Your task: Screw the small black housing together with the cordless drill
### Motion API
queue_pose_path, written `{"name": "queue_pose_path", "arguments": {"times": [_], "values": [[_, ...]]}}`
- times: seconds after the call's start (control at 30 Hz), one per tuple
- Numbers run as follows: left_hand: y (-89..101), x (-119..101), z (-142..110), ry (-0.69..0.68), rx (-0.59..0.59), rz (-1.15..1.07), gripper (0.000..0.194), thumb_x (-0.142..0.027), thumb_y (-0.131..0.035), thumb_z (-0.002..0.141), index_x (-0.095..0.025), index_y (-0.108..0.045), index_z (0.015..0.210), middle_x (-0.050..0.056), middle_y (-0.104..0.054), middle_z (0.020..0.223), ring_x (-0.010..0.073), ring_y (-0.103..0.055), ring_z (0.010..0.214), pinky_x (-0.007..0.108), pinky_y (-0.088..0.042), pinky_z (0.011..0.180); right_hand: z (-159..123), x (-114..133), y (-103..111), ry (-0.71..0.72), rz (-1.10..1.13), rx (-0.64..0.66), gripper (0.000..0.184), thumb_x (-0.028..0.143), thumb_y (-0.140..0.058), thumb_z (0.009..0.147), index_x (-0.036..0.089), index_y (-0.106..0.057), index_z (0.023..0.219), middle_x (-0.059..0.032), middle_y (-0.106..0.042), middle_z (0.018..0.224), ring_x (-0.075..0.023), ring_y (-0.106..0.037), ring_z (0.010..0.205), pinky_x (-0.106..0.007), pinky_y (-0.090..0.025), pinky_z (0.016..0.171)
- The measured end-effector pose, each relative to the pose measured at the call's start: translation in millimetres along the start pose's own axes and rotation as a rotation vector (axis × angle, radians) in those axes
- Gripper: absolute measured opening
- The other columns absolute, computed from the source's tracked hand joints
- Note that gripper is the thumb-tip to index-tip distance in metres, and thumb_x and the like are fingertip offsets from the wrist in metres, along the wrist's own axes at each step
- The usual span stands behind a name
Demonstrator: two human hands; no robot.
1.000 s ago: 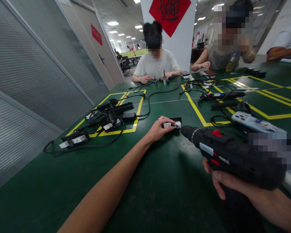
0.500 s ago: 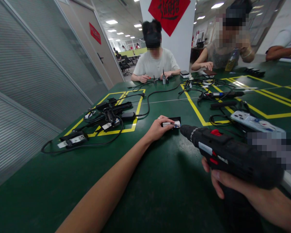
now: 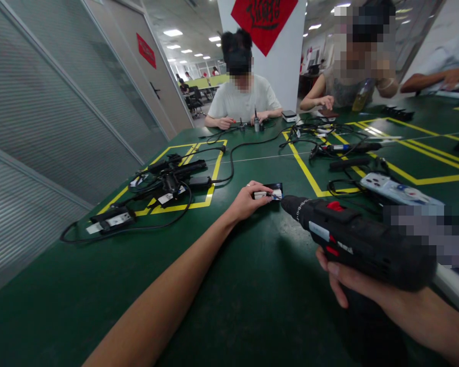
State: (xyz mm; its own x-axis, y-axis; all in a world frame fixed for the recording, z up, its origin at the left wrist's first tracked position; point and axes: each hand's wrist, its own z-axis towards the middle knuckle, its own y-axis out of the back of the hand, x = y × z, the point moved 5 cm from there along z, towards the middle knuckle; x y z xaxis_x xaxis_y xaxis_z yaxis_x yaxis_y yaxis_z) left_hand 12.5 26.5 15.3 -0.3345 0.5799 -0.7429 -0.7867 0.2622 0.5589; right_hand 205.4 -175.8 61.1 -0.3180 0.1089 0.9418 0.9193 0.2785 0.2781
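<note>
My right hand [image 3: 361,285] is wrapped round the grip of a black cordless drill [image 3: 361,237] with red buttons. The drill's chuck points left, its front end at a small white piece [image 3: 277,194] with black around it. My left hand [image 3: 249,200] rests on the green table, its fingers closed over this small piece and steadying it against the tabletop. What kind of thing the piece is, I cannot make out. The drill's tip appears to meet its right end; whether they touch is too small to tell.
Black devices with cables [image 3: 172,181] lie inside yellow tape at left. More tangled cables [image 3: 317,127] and a soldering-iron-like tool [image 3: 344,148] lie at right, near a phone in a patterned case [image 3: 401,191]. Several people sit across the green table [image 3: 229,295].
The view has shifted slightly, moving everything a little left. Both hands keep their holds on the drill and the small piece. At far right, a person's arm has moved.
</note>
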Motion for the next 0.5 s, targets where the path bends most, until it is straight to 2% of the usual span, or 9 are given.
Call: {"name": "queue_pose_path", "arguments": {"times": [0.23,0.5], "values": [[-0.1,-1.0,-0.4,0.006,0.002,-0.016,0.029,-0.036,-0.065,0.076,-0.02,-0.068,0.1,0.006,-0.056,0.1,0.0159,-0.053,0.094,0.031,-0.044,0.085,-0.8,3.0,-0.6,0.009,0.031,-0.019,0.023,0.053,-0.053,0.081,0.031,-0.058,0.085,0.0052,-0.065,0.059,-0.0179,-0.061,0.062,-0.033,-0.047,0.067],[0.0,-3.8,-0.7,-0.002,0.006,-0.01,0.029,-0.036,-0.064,0.076,-0.02,-0.068,0.1,0.007,-0.056,0.101,0.0163,-0.052,0.097,0.032,-0.043,0.089,1.7,-0.4,-1.9,0.008,0.043,-0.006,0.02,0.052,-0.054,0.081,0.033,-0.06,0.086,0.0066,-0.064,0.057,-0.0173,-0.06,0.062,-0.032,-0.047,0.07]]}}
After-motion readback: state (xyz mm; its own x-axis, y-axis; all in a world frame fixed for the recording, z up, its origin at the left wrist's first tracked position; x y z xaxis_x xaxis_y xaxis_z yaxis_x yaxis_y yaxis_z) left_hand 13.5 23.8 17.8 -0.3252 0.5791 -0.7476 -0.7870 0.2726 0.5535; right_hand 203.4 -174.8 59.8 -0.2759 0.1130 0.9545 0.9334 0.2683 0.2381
